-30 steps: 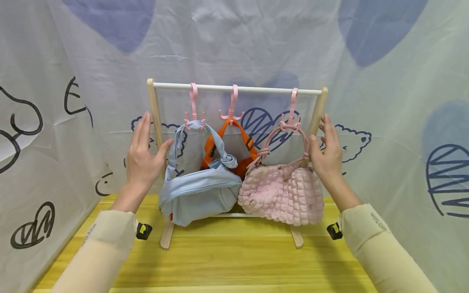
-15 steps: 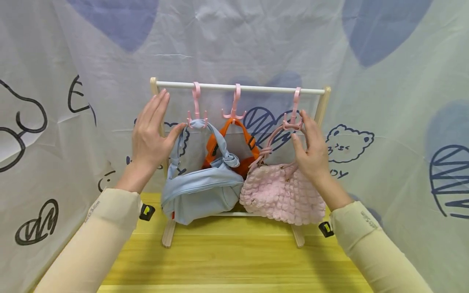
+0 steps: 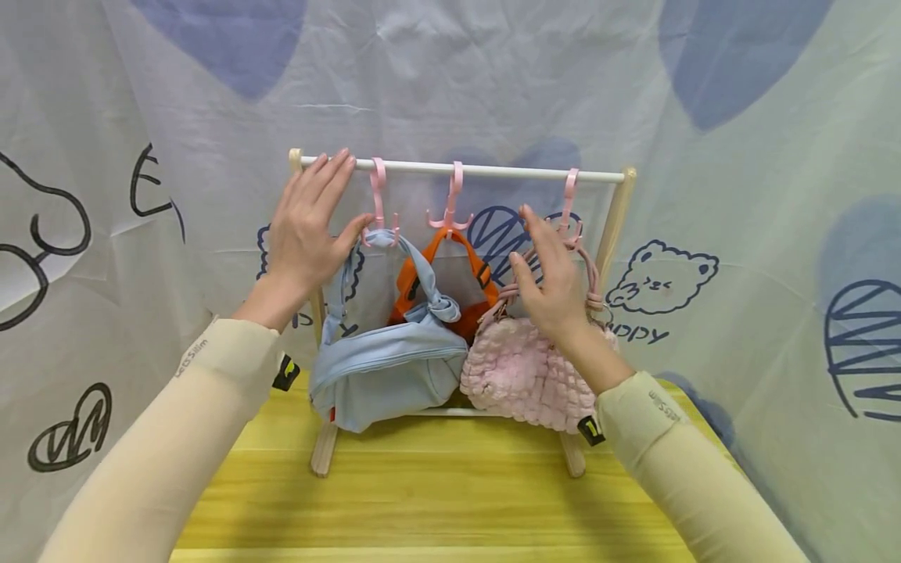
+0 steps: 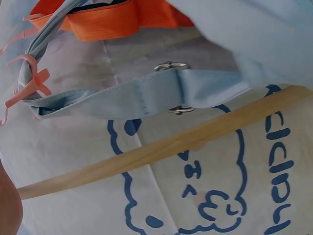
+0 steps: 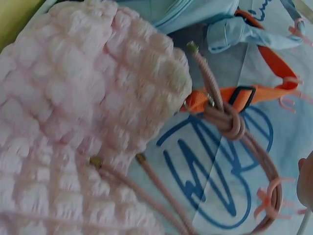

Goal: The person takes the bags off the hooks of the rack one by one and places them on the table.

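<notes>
Three bags hang from pink hooks on a small rack with a white top bar. A light blue bag hangs on the left hook. Behind it, an orange strap loops over the middle hook. A puffy pink bag hangs at the right by cord handles. My left hand, fingers straight, is beside the left hook, its fingertips overlapping the bar and its thumb near the blue strap. My right hand, fingers extended, hovers before the pink bag's handles, holding nothing.
The rack's wooden right post and splayed feet stand on a yellow wood-grain table. White cloth printed with hearts and bears closes in the back and both sides. A lower white bar crosses beneath the bags.
My left hand has risen and moved right, from beside the left post to the top bar. The right hand has swung left from the right post across the pink bag. The bags stay hanging.
</notes>
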Demonstrator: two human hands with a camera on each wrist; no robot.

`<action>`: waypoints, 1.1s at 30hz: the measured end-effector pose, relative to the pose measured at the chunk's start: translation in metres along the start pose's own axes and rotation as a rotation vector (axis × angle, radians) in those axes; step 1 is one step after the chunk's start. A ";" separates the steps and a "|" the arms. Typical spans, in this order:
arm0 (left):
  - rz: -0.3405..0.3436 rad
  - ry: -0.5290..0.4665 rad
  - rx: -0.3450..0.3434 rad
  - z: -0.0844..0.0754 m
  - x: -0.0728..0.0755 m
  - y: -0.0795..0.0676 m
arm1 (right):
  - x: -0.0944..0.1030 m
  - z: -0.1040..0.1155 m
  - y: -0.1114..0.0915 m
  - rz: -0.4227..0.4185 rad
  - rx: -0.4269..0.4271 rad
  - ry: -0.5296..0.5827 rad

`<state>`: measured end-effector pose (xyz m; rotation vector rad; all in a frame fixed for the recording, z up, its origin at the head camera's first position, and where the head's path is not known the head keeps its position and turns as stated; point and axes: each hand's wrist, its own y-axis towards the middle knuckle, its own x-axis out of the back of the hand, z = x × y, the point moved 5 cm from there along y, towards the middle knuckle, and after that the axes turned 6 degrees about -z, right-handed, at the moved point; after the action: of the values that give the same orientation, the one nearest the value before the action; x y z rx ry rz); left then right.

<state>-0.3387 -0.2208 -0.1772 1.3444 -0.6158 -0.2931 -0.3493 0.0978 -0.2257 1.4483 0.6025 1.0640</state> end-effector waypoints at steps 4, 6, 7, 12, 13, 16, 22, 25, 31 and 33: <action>0.024 0.009 0.007 0.001 -0.002 0.010 | -0.015 0.008 0.002 0.044 -0.018 0.019; 0.029 0.002 0.008 0.001 -0.003 0.015 | -0.022 0.011 0.002 0.065 -0.030 0.040; 0.032 -0.002 0.007 0.001 -0.004 0.017 | -0.026 0.012 0.002 0.078 -0.039 0.051; 0.053 -0.021 0.016 0.002 -0.010 0.023 | -0.044 0.017 0.001 0.123 -0.052 0.078; 0.057 -0.021 0.021 0.003 -0.012 0.023 | -0.047 0.018 0.002 0.130 -0.049 0.083; 0.067 -0.012 0.014 0.005 -0.016 0.024 | -0.058 0.022 0.003 0.139 -0.029 0.104; 0.038 -0.022 -0.014 0.007 -0.018 0.026 | -0.077 0.031 0.002 0.153 0.010 0.142; 0.015 -0.038 0.005 0.006 -0.021 0.027 | -0.083 0.033 0.002 0.152 0.011 0.152; -0.028 -0.056 0.065 0.003 -0.026 0.026 | -0.095 0.033 -0.001 0.164 -0.022 0.172; -0.043 -0.058 0.075 0.002 -0.026 0.026 | -0.099 0.033 -0.003 0.185 -0.054 0.180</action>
<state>-0.3649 -0.2021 -0.1583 1.4264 -0.6528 -0.3479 -0.3652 -0.0022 -0.2517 1.3899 0.5698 1.3567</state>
